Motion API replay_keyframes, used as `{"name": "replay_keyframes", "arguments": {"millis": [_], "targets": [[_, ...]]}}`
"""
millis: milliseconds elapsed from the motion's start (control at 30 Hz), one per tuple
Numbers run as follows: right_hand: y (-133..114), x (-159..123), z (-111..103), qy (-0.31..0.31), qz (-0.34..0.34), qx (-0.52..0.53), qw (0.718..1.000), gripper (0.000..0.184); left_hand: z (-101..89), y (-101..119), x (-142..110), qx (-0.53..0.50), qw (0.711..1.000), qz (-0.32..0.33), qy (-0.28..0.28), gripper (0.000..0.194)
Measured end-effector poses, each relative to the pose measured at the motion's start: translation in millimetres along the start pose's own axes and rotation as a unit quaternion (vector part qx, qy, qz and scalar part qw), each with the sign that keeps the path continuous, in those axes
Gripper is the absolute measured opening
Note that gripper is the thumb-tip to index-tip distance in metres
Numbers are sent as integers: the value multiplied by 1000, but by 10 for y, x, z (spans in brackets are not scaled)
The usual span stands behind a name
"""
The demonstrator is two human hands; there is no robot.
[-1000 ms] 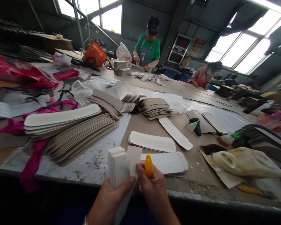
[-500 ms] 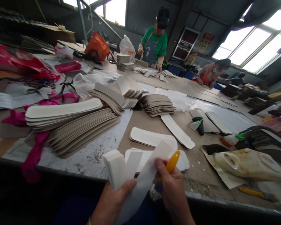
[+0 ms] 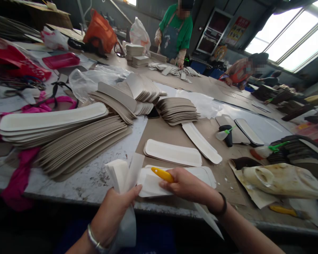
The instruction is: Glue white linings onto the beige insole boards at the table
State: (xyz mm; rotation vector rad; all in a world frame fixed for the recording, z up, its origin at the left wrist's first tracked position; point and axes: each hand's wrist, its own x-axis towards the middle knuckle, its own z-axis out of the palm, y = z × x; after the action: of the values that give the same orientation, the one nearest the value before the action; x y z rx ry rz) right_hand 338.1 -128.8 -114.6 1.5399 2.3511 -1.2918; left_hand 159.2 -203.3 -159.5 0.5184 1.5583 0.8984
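Note:
My left hand point(image 3: 119, 208) is closed around a bundle of thin white strips point(image 3: 118, 174), whose upper ends fan out and whose long tails hang below. My right hand point(image 3: 181, 185) grips a yellow-handled brush point(image 3: 163, 174); its bristle end is hidden by the hand. The right fingertips are over a white panel with rounded corners point(image 3: 148, 185) at the table's near edge. Beneath my right forearm hangs a translucent white strip point(image 3: 208, 218); I cannot tell whether the hand holds it. Another white panel point(image 3: 173, 153) lies just behind.
Stacks of curved panels point(image 3: 84, 144) stand at left. On the right are a stained plastic container point(image 3: 286, 180), a second yellow-handled brush point(image 3: 283, 210) and small bottles with green tips point(image 3: 224, 134). A co-worker in green point(image 3: 175, 31) stands across the table point(image 3: 214, 79).
My right hand has moved from the strip beside the bundle onto the white panel, with the brush handle now pointing left. The translucent strip now hangs below my right forearm. My left hand moved slightly left.

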Motion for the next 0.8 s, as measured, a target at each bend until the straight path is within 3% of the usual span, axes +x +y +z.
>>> {"name": "replay_keyframes", "arguments": {"millis": [233,500,800], "targets": [[-54,240,17,-11,-11,-169,985,17,-43,51,47,-1,999,-23,-37,35],[-74,273,37,-9,-25,-215,976,19,-84,32,88,-20,995,-50,-87,37],[-122,320,2,-67,-34,-267,961,29,-93,99,126,-25,993,-50,-105,37]]}}
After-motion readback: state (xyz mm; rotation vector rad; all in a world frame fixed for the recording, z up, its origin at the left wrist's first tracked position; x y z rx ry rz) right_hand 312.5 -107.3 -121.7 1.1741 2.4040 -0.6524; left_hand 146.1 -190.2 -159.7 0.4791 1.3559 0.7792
